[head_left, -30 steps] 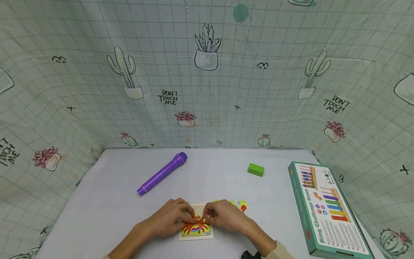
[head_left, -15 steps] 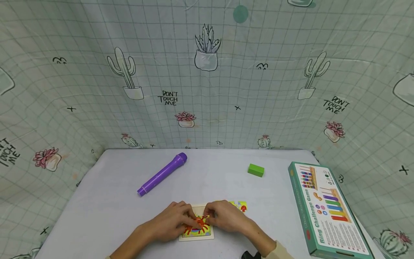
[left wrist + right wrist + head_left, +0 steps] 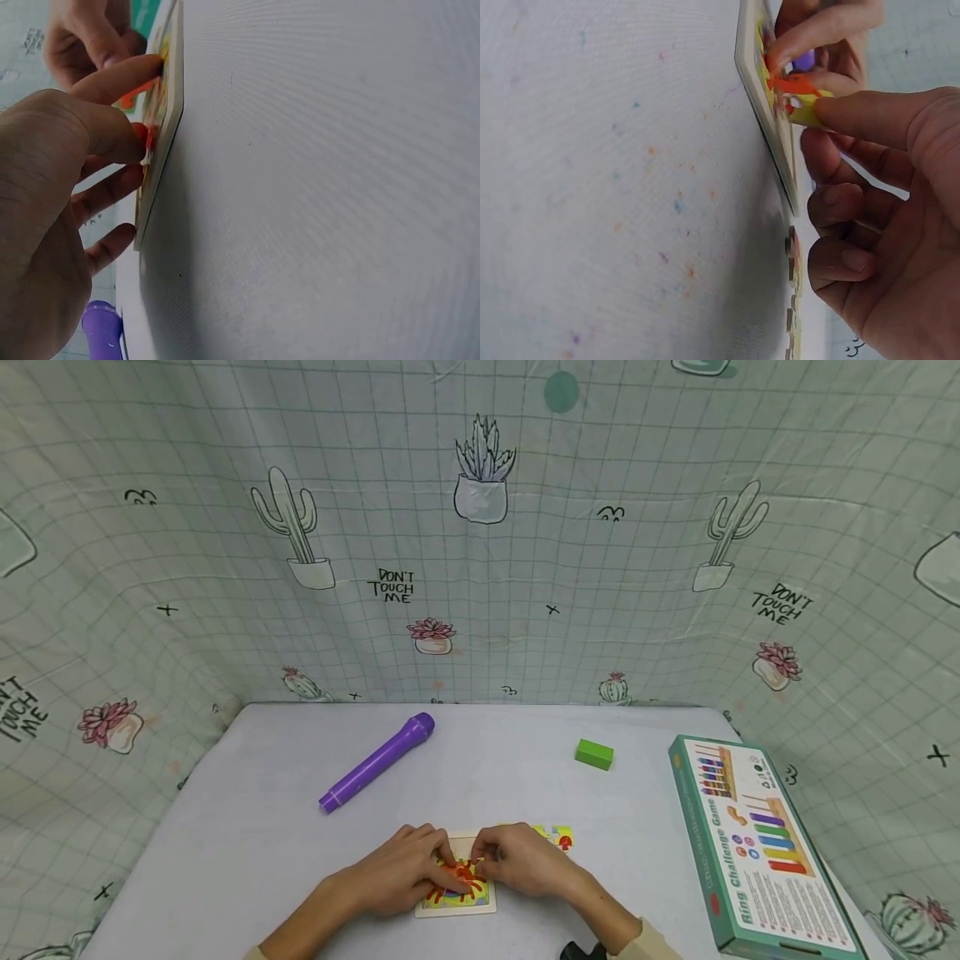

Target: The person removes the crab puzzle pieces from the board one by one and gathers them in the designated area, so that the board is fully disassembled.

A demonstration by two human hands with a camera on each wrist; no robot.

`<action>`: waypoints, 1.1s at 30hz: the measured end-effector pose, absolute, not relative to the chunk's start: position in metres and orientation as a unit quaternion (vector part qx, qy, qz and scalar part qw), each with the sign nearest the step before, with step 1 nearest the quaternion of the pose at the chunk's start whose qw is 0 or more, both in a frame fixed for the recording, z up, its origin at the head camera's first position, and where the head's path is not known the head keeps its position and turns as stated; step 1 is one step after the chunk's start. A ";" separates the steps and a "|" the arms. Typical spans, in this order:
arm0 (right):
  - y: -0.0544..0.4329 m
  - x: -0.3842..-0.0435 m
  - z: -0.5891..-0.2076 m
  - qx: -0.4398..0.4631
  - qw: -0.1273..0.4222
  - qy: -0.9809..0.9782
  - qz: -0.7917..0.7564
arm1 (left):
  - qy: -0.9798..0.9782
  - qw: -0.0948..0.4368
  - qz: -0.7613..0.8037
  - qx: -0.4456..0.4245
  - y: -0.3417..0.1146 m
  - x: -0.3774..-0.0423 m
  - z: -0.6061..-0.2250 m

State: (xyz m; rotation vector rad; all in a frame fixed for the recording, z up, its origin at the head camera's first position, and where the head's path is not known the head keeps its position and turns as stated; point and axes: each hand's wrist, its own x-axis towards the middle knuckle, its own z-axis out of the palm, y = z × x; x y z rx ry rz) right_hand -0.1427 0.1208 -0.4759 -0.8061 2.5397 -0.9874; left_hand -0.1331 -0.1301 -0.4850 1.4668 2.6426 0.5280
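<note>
A small wooden jigsaw tray with a red crab picture lies near the table's front. My left hand rests over its left side, thumb stretched across the crab and pressing on the picture, other fingers touching the puzzle surface. From the right, my right hand pinches a yellow and orange puzzle piece between thumb and forefinger. That piece stands tilted up at the tray's surface in the right wrist view, the left thumb close against it. Part of the picture is hidden under the hands.
More yellow puzzle pieces lie just behind the right hand. Further back are a purple microphone-shaped tube and a green block. A Ring Challenge Game box lies at the right, and a black object sits by the right sleeve.
The left thumb has slid a little right and down across the crab picture. The right hand stays at the same spot on the tray with the puzzle piece.
</note>
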 end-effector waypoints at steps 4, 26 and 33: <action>0.124 -0.144 -0.472 -0.269 0.147 0.877 -0.370 | 0.862 0.038 0.171 0.477 -0.128 -0.134 -0.485; 0.199 -0.142 -0.470 -0.040 0.071 0.916 -0.392 | 0.871 0.081 0.207 0.439 -0.126 -0.136 -0.484; 0.219 -0.135 -0.466 -0.065 0.127 0.915 -0.377 | 0.873 0.093 0.212 0.430 -0.125 -0.136 -0.482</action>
